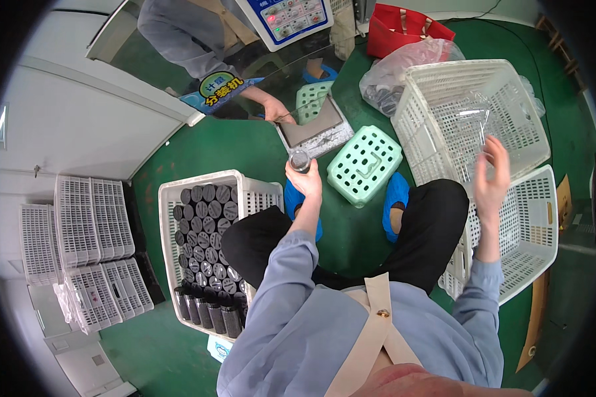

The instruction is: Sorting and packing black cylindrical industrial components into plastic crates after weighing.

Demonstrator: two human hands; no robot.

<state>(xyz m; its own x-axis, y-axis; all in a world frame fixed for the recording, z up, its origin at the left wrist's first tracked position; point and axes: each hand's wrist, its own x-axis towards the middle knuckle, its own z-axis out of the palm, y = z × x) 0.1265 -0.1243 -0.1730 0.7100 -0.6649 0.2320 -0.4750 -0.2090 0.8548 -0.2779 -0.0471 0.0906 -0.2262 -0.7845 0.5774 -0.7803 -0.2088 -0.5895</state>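
Note:
My left hand is wrapped round a small clear bottle, seen from its end, just in front of the machine's grey tray. Whether anything is inside that bottle I cannot tell. Over on the right, my right hand is raised over the white plastic crates, thumb and fingers apart. A clear plastic bottle shows just beyond its fingertips, inside the upper crate; I cannot tell whether they touch.
By my left knee, a white crate holds many dark-filled bottles. A mint-green slotted stool stands between my feet. A reflective machine panel rises ahead. A red bag and another white crate lie right; stacked baskets stand left.

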